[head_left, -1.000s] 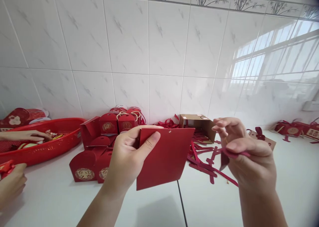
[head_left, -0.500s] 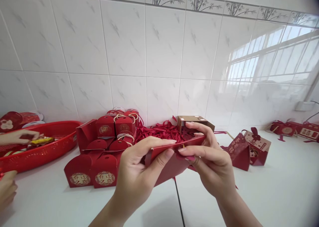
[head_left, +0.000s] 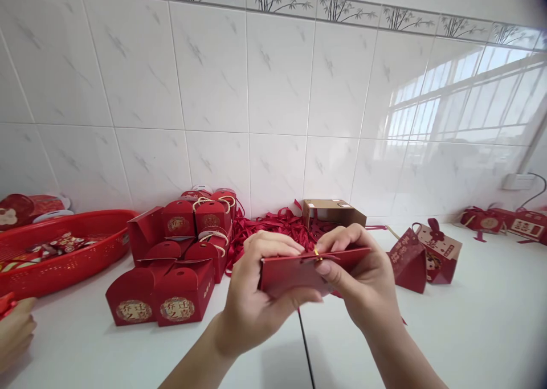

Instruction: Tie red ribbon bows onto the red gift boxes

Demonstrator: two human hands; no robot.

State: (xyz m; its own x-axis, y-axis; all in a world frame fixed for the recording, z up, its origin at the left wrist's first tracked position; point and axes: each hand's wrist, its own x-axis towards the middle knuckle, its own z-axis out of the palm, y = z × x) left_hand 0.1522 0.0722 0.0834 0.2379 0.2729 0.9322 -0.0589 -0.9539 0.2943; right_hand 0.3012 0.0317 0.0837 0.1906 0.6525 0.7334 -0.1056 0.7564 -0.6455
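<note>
Between my two hands is a red paper gift box, held above the table with its narrow top edge towards me. My left hand grips its left side, fingers over the far side and thumb along the near face. At the right half, my right hand pinches the top edge near a small gold tie. What lies under the right fingertips is partly hidden. Behind the hands spreads a heap of red ribbons.
Red boxes with gold lettering stand stacked at left. Beyond them is a red plastic basket of wrapped sweets. Another person's hand shows at the left edge. A cardboard box and finished-looking gift boxes stand further right.
The held box has turned and levelled, its near face now towards me. My left thumb has moved down that face. The other person's hand over the basket has left view.
</note>
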